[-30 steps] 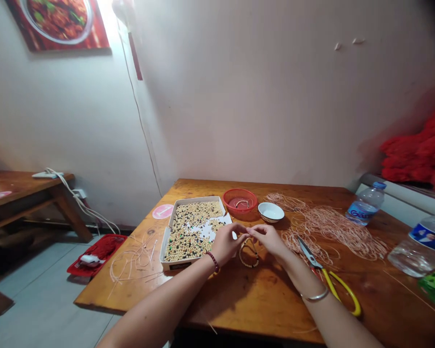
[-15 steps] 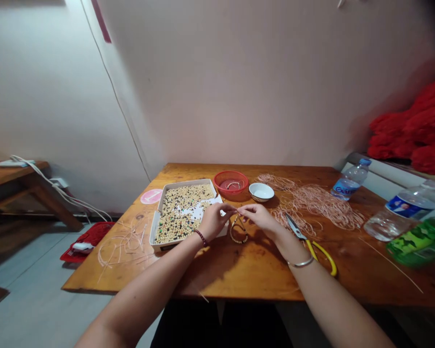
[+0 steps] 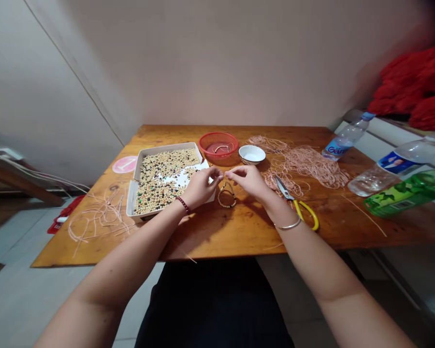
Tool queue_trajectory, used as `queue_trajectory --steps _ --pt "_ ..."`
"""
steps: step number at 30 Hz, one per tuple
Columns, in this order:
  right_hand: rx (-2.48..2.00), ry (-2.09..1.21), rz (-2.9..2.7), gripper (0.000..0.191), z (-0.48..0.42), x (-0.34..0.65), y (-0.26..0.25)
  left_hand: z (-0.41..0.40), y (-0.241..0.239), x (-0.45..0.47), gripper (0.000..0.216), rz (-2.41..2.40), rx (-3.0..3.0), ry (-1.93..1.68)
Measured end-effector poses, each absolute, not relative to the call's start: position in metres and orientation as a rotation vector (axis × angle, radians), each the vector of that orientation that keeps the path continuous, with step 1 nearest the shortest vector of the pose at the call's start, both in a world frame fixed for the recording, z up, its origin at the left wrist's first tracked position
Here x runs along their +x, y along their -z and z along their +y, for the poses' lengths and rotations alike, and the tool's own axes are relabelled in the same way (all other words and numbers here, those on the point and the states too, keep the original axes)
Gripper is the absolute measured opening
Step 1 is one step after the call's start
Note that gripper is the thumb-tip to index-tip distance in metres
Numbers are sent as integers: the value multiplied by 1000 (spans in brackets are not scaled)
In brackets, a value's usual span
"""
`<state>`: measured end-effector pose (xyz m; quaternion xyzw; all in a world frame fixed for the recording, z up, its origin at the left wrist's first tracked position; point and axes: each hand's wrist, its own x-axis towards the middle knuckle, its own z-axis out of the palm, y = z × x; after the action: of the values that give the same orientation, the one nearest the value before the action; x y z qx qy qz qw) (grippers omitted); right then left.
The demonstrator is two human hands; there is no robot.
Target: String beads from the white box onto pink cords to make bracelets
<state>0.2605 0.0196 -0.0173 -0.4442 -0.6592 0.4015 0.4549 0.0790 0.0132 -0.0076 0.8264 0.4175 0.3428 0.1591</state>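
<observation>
A beaded bracelet of mostly tan beads with some dark ones hangs in a loop between my hands, above the table. My left hand is closed in a pinch at the bracelet's cord, beside the tray's near right corner. Facing it, my right hand pinches the cord from the other side, a small gap between the two sets of fingertips. The thin cord itself barely shows. To the left, a shallow white box holds a spread of tan, black and a few green beads.
Behind my hands stand a red basket with a bead strand inside and a white bowl. Yellow-handled scissors and heaps of pinkish cord lie right. Bottles, one a green bottle, line the right side. Loose cords lie left.
My fingertips, which met before, have drawn slightly apart, with the bracelet still hanging below them. The camera has tilted down, so everything sits higher in view.
</observation>
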Motion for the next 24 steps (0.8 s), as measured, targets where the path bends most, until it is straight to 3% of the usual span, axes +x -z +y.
queue_trajectory --steps 14,24 --pt "-1099 -1059 -1598 42 18 263 12 9 8 85 12 1191 2297 -1062" --pt "-1097 -1093 -1535 36 17 261 9 8 7 89 23 897 1940 -1064"
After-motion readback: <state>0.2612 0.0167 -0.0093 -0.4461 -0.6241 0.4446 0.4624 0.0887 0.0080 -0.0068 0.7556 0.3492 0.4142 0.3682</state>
